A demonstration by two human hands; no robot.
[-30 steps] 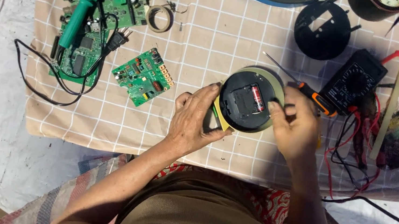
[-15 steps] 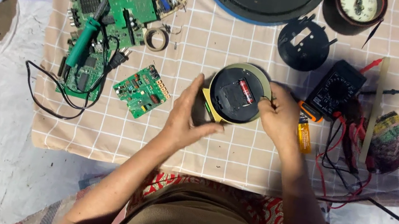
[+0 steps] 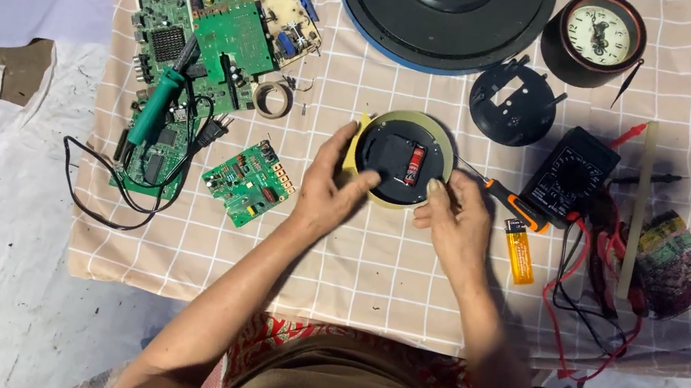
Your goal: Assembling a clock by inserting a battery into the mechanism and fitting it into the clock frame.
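Both hands grip the small round clock (image 3: pixel 402 158) face-down mid-desk (image 3: pixel 389 268), left hand (image 3: pixel 329 193) and right hand (image 3: pixel 454 223) on its sides, back uncovered with battery showing, so reassembly looks unfinished.

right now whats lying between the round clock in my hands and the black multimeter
In the head view, an orange-handled screwdriver lies between the round clock and the black multimeter, on the checked cloth, beside the right hand.

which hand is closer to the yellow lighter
Right. The right hand sits just left of the lighter, on the clock's right side; the left hand is farther, across the clock.
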